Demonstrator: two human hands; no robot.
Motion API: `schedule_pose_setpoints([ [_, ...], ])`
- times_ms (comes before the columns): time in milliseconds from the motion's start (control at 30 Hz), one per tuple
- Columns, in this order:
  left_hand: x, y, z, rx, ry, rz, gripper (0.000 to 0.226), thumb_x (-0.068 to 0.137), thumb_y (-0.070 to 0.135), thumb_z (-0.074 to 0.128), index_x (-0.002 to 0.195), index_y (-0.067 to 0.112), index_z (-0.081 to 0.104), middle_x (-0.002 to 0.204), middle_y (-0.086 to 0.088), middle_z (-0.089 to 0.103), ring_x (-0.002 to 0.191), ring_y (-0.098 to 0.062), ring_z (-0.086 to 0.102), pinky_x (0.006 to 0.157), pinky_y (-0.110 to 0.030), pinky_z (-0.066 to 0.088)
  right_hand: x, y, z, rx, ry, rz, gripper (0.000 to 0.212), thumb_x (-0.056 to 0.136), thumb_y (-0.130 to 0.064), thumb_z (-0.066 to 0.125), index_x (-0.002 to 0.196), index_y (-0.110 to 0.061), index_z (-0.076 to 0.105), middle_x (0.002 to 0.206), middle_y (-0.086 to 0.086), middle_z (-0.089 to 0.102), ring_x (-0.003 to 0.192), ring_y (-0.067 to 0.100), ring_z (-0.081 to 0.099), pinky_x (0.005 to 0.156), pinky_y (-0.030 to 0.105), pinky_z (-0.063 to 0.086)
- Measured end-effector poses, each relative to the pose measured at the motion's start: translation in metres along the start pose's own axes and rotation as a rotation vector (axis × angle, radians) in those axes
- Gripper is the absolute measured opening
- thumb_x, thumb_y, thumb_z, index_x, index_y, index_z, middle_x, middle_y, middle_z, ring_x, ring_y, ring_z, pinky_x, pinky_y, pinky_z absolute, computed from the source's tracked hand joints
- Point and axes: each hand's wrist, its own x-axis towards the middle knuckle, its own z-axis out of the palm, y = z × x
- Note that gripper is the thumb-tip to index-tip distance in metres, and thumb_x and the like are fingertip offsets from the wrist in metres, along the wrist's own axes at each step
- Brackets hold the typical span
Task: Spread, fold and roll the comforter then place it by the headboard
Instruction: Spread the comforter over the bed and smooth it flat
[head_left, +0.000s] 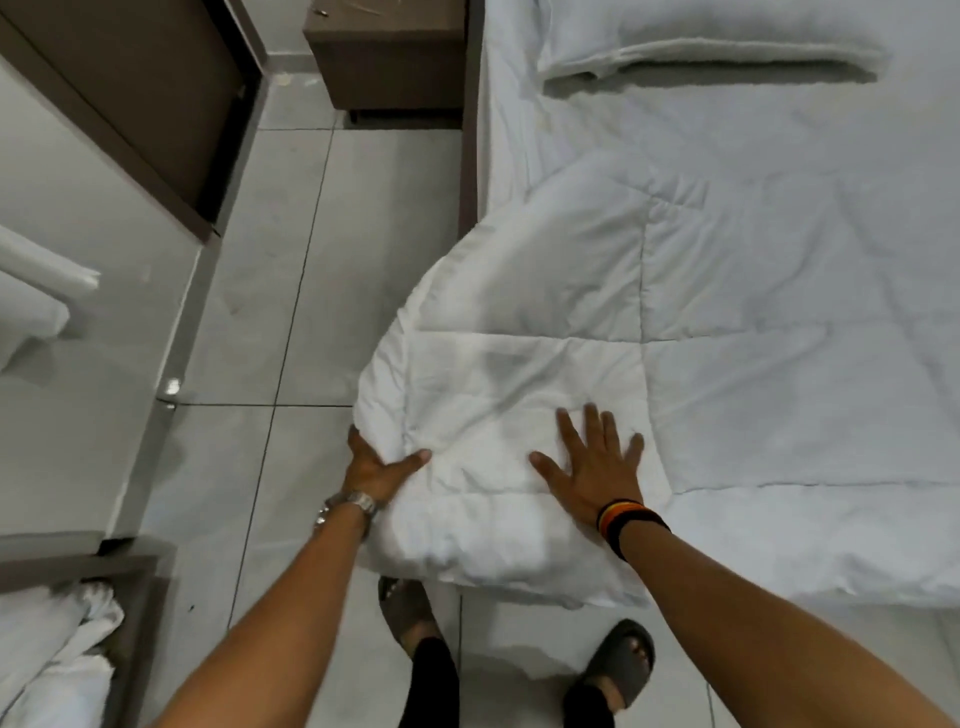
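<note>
A white quilted comforter (701, 332) lies over the bed, its near left corner bulging off the mattress above the floor. My left hand (376, 467) grips that corner's edge, thumb on top and fingers underneath. My right hand (595, 465) lies flat on the comforter with fingers spread, a little to the right of the left one. A white pillow (701, 49) rests at the far end of the bed, where the headboard would be; the headboard itself is out of view.
A brown nightstand (387, 57) stands beside the bed's far left corner. Grey floor tiles (270, 291) run along the bed's left side. A second bed (57, 322) lies at the left, with crumpled white linen (62, 660) at the lower left. My sandalled feet (621, 660) stand at the bed's foot.
</note>
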Motion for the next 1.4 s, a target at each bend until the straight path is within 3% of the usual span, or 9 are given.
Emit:
schedule_pose_setpoints([
  [167, 0.044, 0.026, 0.002, -0.068, -0.001, 0.075, 0.116, 0.079, 0.063, 0.079, 0.164, 0.033, 0.007, 0.163, 0.002, 0.035, 0.145, -0.022, 0.041, 0.12, -0.035, 0.033, 0.028, -0.062, -0.016, 0.083, 0.157, 0.054, 0.086, 0.092, -0.083, 0.017, 0.163, -0.04, -0.007, 0.172, 0.004, -0.018, 0.158, 0.026, -0.016, 0.121, 0.066, -0.006],
  [367, 0.106, 0.124, -0.004, 0.166, -0.006, 0.253, 0.088, 0.096, 0.074, 0.04, 0.165, 0.033, 0.001, 0.167, -0.008, 0.031, 0.146, -0.034, 0.041, 0.116, -0.043, 0.035, 0.078, -0.122, -0.073, 0.286, 0.325, 0.091, 0.082, 0.095, -0.08, 0.02, 0.162, -0.042, -0.009, 0.172, 0.001, -0.018, 0.158, 0.022, -0.017, 0.122, 0.062, -0.009],
  [600, 0.178, 0.259, 0.011, 0.345, -0.064, 0.526, 0.066, 0.109, 0.049, 0.035, 0.165, 0.025, 0.011, 0.151, -0.009, 0.054, 0.138, -0.032, 0.051, 0.108, -0.034, 0.037, 0.13, -0.122, -0.132, 0.442, 0.427, 0.253, 0.082, 0.095, -0.081, 0.02, 0.162, -0.043, -0.01, 0.172, 0.001, -0.016, 0.158, 0.022, -0.014, 0.123, 0.061, -0.008],
  [900, 0.276, 0.376, 0.167, 0.374, -0.676, 0.431, 0.092, 0.098, 0.066, 0.048, 0.164, 0.034, -0.007, 0.144, 0.004, 0.055, 0.128, -0.018, 0.055, 0.113, -0.032, 0.039, 0.176, -0.124, -0.088, 0.64, 0.517, 0.567, 0.082, 0.09, -0.085, 0.02, 0.157, -0.053, -0.014, 0.172, -0.008, -0.014, 0.157, 0.011, -0.016, 0.124, 0.058, -0.008],
  [1000, 0.281, 0.393, 0.207, 0.399, -0.902, 0.348, 0.114, 0.083, 0.081, 0.053, 0.161, 0.038, -0.017, 0.16, 0.003, 0.042, 0.141, -0.018, 0.046, 0.119, -0.037, 0.035, 0.199, -0.134, -0.074, 0.619, 0.569, 0.667, 0.081, 0.089, -0.086, 0.013, 0.157, -0.051, -0.015, 0.172, -0.01, -0.011, 0.158, 0.009, -0.011, 0.125, 0.056, -0.006],
  [1100, 0.279, 0.39, 0.217, 0.424, -1.042, 0.3, 0.126, 0.063, 0.093, 0.052, 0.164, 0.038, 0.0, 0.165, 0.003, 0.031, 0.146, -0.019, 0.04, 0.118, -0.033, 0.033, 0.216, -0.142, -0.074, 0.623, 0.56, 0.79, 0.081, 0.087, -0.086, 0.002, 0.156, -0.045, -0.015, 0.172, -0.008, -0.007, 0.158, 0.01, -0.007, 0.125, 0.057, -0.005],
  [1167, 0.265, 0.388, 0.202, 0.418, -1.104, 0.351, 0.109, 0.069, 0.092, 0.055, 0.158, 0.036, 0.029, 0.153, 0.007, 0.049, 0.132, -0.013, 0.053, 0.113, -0.032, 0.04, 0.219, -0.15, -0.08, 0.633, 0.575, 0.846, 0.079, 0.09, -0.082, 0.003, 0.156, -0.041, -0.01, 0.173, -0.005, -0.004, 0.159, 0.014, -0.003, 0.125, 0.059, -0.004],
  [1267, 0.262, 0.413, 0.162, 0.481, -1.019, 0.559, 0.076, 0.081, 0.073, 0.067, 0.145, 0.036, 0.047, 0.135, 0.007, 0.062, 0.121, -0.011, 0.061, 0.106, -0.031, 0.046, 0.221, -0.166, -0.106, 0.69, 0.646, 0.881, 0.073, 0.095, -0.07, 0.015, 0.16, -0.045, -0.006, 0.173, -0.006, -0.004, 0.159, 0.013, -0.003, 0.125, 0.058, -0.004],
  [1400, 0.29, 0.46, 0.08, 0.983, -0.754, 0.857, 0.125, 0.071, 0.082, 0.069, 0.164, 0.026, 0.006, 0.131, -0.012, 0.066, 0.118, -0.032, 0.064, 0.091, -0.034, 0.051, 0.241, -0.191, -0.126, 0.684, 0.701, 0.838, 0.075, 0.096, -0.075, 0.019, 0.162, -0.047, -0.002, 0.173, -0.01, -0.005, 0.158, 0.009, -0.006, 0.125, 0.052, -0.007],
])
